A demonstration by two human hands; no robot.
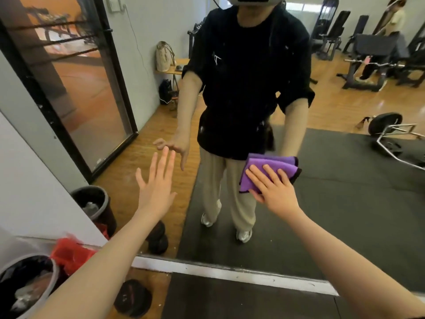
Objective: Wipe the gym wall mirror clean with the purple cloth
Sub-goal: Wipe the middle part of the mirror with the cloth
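The wall mirror (345,203) fills most of the view and reflects me, the gym floor and a black mat. A folded purple cloth (271,168) with a dark edge lies flat against the glass at centre right. My right hand (273,187) presses on the cloth with straight, spread fingers. My left hand (157,183) is raised in front of the glass at centre left, fingers straight and spread, holding nothing; whether it touches the mirror I cannot tell.
The mirror's white bottom frame (230,273) runs along the floor. A grey waste bin (25,286) with a red bag (69,252) stands at lower left, a dark dumbbell (132,298) beside it. Weight benches appear in the reflection at upper right.
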